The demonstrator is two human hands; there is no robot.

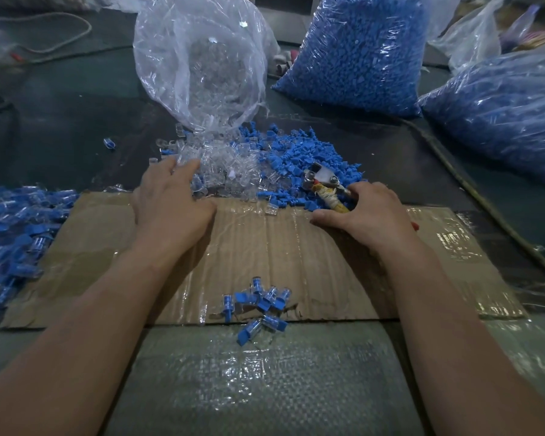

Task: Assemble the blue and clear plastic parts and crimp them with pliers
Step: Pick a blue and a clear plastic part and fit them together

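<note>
Piles of small clear plastic sleeves (230, 171) and blue plastic plugs (296, 152) lie just beyond taped brown cardboard sheet (265, 247).
Expect light, rigid, slick pieces; pinch singly. The left hand (170, 206) rests extended on the sleeves; right hand (368, 212) grips tape-wrapped metal pliers (328, 193).

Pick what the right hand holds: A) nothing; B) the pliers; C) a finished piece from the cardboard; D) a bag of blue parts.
B: the right hand grips the taped handle of the pliers, whose metal head lies on the loose blue parts.
</note>
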